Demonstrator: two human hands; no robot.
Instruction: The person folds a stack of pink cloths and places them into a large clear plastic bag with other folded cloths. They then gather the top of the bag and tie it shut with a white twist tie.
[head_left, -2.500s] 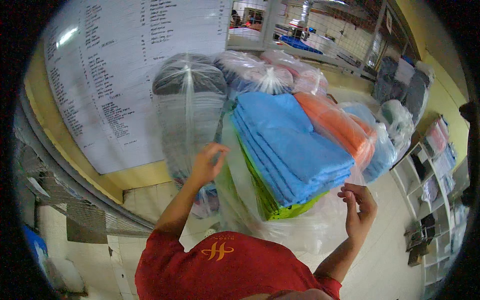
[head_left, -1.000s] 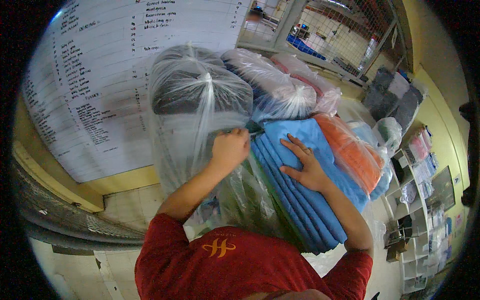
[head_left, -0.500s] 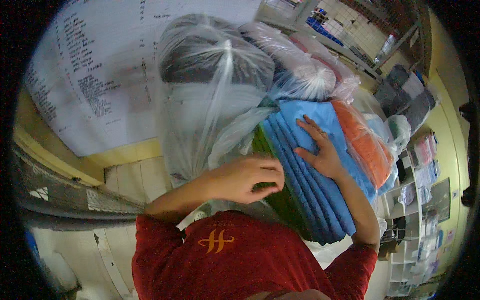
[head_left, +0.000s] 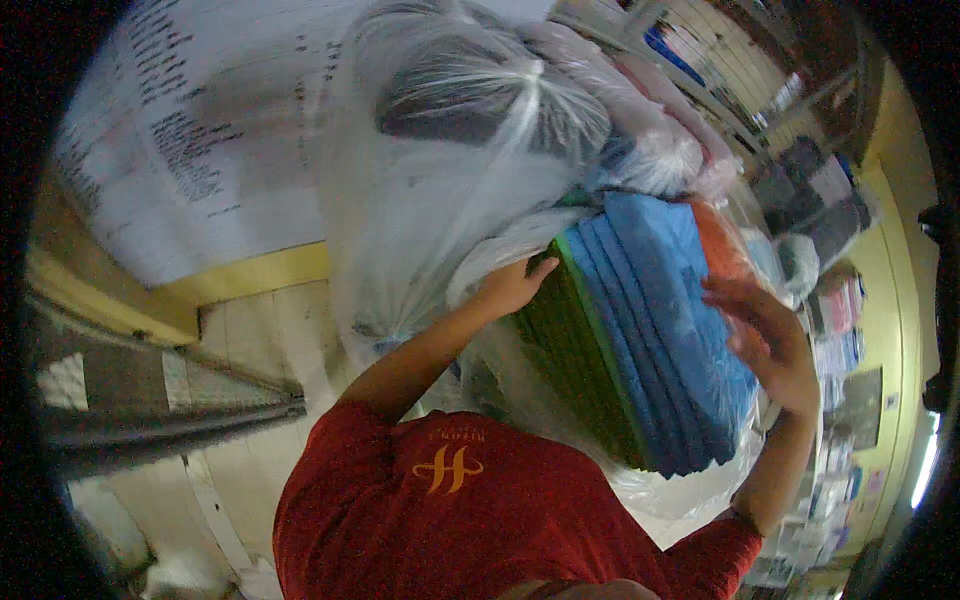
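A large clear plastic bag knotted at its top (head_left: 450, 170), at twelve o'clock, holds grey folded cloth. Below it, at three o'clock, a thin clear plastic sack (head_left: 690, 480) holds a stack of folded blue and green cloths (head_left: 640, 330), with orange cloth at its far edge. Half a second ago the right hand lay flat on the blue stack; now it has lifted just off it. The left hand (head_left: 510, 285), arm bent, presses the stack's green edge, grip half closed on loose plastic. The right hand (head_left: 770, 335) hovers, grip open, holding nothing.
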